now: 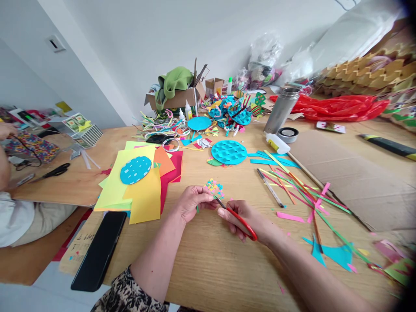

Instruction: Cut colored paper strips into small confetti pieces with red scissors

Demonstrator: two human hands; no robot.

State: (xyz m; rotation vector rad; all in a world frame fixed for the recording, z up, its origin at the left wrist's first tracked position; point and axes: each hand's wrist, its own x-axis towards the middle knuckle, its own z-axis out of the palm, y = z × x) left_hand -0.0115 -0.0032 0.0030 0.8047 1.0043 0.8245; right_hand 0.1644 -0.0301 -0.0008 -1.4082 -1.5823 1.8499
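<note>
Near the middle of the table my right hand (242,219) grips red-handled scissors (241,222), their blades pointing up and left. Just left of it, my left hand (197,201) pinches a thin green paper strip (197,209), mostly hidden by the fingers. The scissor tips meet the left fingertips; whether the blades are closed I cannot tell. Right behind the hands lies a small heap of coloured paper bits (214,188). Further back rests a blue oval with a raised pattern (229,151). To the left, a blue oval with pale flecks (135,170) lies on yellow paper (113,182).
Paper strips (292,186), a pen (270,188) and cardboard (360,173) lie to the right. A steel flask (282,112) and glue bottle (277,143) stand or lie behind. A phone (99,251) sits at the front left edge. Another person's arm (4,160) shows far left.
</note>
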